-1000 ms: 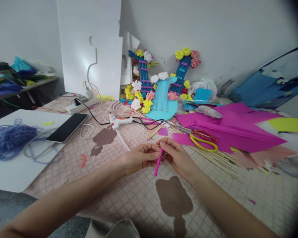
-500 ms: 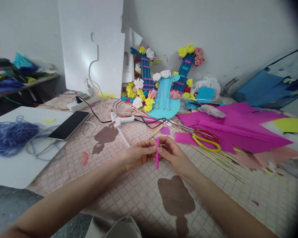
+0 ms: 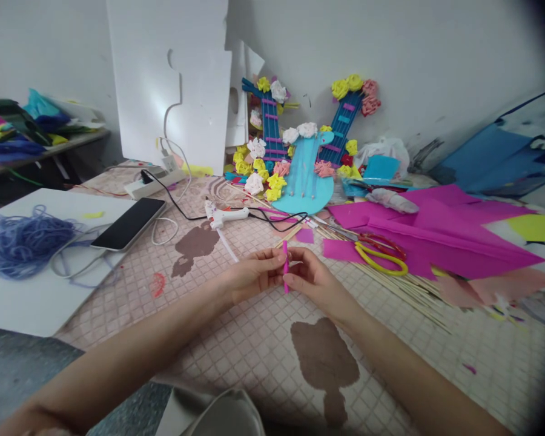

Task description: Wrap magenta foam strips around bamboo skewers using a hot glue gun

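Between both hands, a thin magenta strip (image 3: pixel 286 266), rolled or folded like a small stick, stands roughly upright above the table. My left hand (image 3: pixel 258 274) pinches it from the left with thumb and fingers. From the right, my right hand (image 3: pixel 312 280) grips the same strip, thumb near its lower part. Just beyond the hands lies a white glue gun (image 3: pixel 227 215) with a black cord and a glue stick (image 3: pixel 227 245) sticking out. Scissors with yellow and red handles (image 3: pixel 381 259) rest to the right, by thin wooden sticks (image 3: pixel 409 297).
Decorated guitar-like shapes with paper flowers (image 3: pixel 306 175) lean against the wall. Magenta sheets (image 3: pixel 454 239) spread over the right side. At left are a phone (image 3: pixel 129 225), purple yarn (image 3: pixel 25 242) on a white board (image 3: pixel 40 312), and a power strip (image 3: pixel 157 183). The table cover (image 3: pixel 236 351) has torn patches.
The magenta strip has shifted slightly up between my fingers, with less of it showing below the right thumb. The view has tilted a little; both hands keep hold.
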A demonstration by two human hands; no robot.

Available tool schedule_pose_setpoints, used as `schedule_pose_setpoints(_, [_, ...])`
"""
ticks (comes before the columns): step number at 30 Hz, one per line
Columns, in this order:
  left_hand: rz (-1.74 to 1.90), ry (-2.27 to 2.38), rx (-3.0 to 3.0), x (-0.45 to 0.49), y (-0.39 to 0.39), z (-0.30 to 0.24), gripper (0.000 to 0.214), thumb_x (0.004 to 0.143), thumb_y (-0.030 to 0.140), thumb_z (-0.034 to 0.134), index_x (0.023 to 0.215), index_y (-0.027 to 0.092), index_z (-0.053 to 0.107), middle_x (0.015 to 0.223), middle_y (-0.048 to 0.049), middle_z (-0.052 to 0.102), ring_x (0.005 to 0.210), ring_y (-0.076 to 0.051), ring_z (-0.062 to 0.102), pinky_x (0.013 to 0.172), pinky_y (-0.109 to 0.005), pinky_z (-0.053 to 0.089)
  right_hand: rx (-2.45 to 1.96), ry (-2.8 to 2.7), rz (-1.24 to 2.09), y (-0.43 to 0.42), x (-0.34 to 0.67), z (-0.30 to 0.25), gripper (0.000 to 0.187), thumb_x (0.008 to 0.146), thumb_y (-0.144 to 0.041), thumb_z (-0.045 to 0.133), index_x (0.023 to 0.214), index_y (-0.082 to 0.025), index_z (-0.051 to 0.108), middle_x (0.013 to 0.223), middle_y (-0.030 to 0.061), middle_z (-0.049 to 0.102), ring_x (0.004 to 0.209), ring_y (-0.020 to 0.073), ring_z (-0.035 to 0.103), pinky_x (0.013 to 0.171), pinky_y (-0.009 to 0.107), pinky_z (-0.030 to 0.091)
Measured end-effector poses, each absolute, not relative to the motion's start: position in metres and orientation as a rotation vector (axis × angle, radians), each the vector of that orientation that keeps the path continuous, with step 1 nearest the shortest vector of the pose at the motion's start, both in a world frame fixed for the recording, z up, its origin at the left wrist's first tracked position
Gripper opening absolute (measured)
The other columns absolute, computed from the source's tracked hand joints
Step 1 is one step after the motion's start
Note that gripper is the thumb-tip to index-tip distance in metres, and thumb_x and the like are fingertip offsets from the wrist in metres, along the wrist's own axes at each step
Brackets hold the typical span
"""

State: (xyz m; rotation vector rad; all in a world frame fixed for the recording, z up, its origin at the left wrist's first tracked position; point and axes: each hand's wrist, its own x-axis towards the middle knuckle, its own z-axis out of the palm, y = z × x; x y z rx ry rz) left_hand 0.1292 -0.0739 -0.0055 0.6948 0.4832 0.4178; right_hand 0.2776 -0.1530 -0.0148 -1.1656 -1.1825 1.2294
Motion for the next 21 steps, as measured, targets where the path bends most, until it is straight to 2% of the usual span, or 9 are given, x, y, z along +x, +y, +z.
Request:
schedule_pose_setpoints(4, [0.468,0.493,0.657,0.1283,-0.0710,-0.0049,0.010,0.077,0.017,0.072,0.083,0.011,0.065,0.079,-0.0029,0.065,0.069,-0.008,0.061,0.066,-0.019,0.048,-1.157,-1.040,1.254,-0.1539,0.2748,-0.0137,0.030,0.087,-0.046,0.057,0.107,-0.024,0.056,0.101,0.0040,0.061,0.078,0.0141,0.058,0.065,0.027,0.047])
schedule_pose_setpoints(10, [0.567,0.512,0.678,0.1262,-0.0685,-0.0045,0.011,0.075,0.016,0.073,0.080,0.012,0.064,0.077,-0.0021,0.064,0.070,-0.009,0.061,0.071,-0.020,0.050,-1.239,-1.026,1.095,-0.1571,0.2727,-0.0117,0.036,0.090,-0.052,0.048,0.085,-0.019,0.061,0.073,0.0013,0.059,0.062,0.0133,0.054,0.056,0.026,0.044])
schedule_pose_setpoints(13, [0.646,0.502,0.722,0.1257,-0.0695,-0.0031,0.016,0.071,0.018,0.077,0.079,0.012,0.065,0.076,-0.0010,0.063,0.068,-0.008,0.060,0.071,-0.021,0.049,-1.265,-1.137,1.046,-0.1592,0.2714,-0.0111,0.028,0.086,-0.047,0.058,0.080,-0.019,0.058,0.068,-0.0009,0.056,0.060,0.0122,0.052,0.055,0.025,0.042])
schedule_pose_setpoints(16, [0.711,0.476,0.770,0.1255,-0.0710,-0.0021,0.020,0.068,0.019,0.079,0.080,0.011,0.065,0.077,-0.0006,0.062,0.070,-0.009,0.059,0.072,-0.022,0.049,-1.322,-1.180,0.961,-0.1597,0.2700,-0.0133,0.021,0.079,-0.037,0.068,0.082,-0.019,0.057,0.068,-0.0022,0.055,0.060,0.0117,0.050,0.055,0.024,0.041])
schedule_pose_setpoints(21, [0.707,0.474,0.983,0.1260,-0.0718,-0.0070,0.022,0.069,0.023,0.078,0.082,0.012,0.064,0.076,-0.0007,0.062,0.070,-0.010,0.057,0.071,-0.024,0.046,-1.398,-1.253,0.817,-0.1602,0.2698,-0.0161,0.011,0.083,-0.029,0.061,0.082,-0.019,0.058,0.066,-0.0025,0.054,0.059,0.0119,0.050,0.053,0.024,0.040])
